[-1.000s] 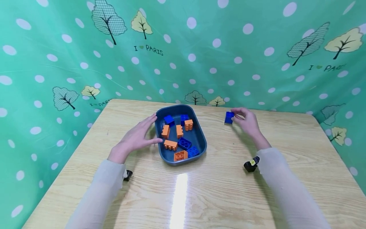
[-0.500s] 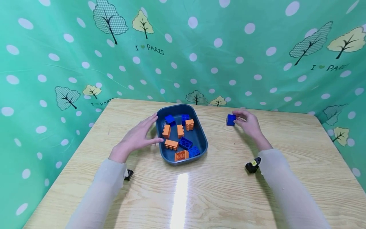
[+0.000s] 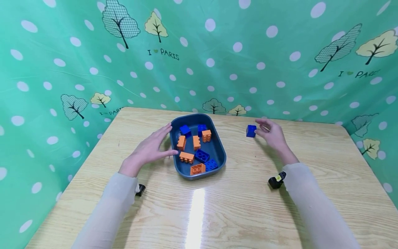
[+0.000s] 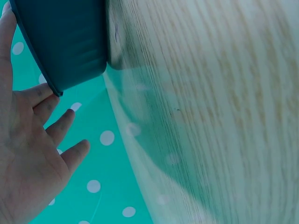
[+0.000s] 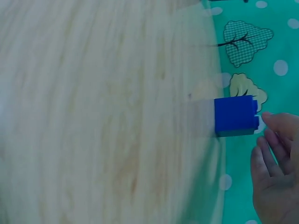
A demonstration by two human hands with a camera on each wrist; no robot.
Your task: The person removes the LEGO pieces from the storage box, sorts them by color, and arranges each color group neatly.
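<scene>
A blue toy building brick (image 3: 251, 131) stands on the table right of a dark blue tray, its studs facing up. Beside that brick is my right hand (image 3: 274, 136); the right wrist view shows a small gap between its fingers (image 5: 268, 156) and the brick (image 5: 234, 115). My left hand (image 3: 149, 147) touches the left rim of the tray (image 3: 222, 152) with spread fingers, the thumb at the near side. Inside the tray lie several orange bricks (image 3: 186, 157) and several blue bricks (image 3: 202, 156), some on their sides or upside down.
The wooden table (image 3: 242, 207) ends at the back against a green dotted curtain (image 3: 192, 79). Small black devices sit at the right wrist (image 3: 275, 182) and the left wrist (image 3: 141, 190). A bright light reflection (image 3: 196, 218) streaks the table in front of the tray.
The blue brick outside the tray shifted and turned slightly in my right hand's fingers, then was let go. My right hand has since drawn a little to the right. The left hand stays put.
</scene>
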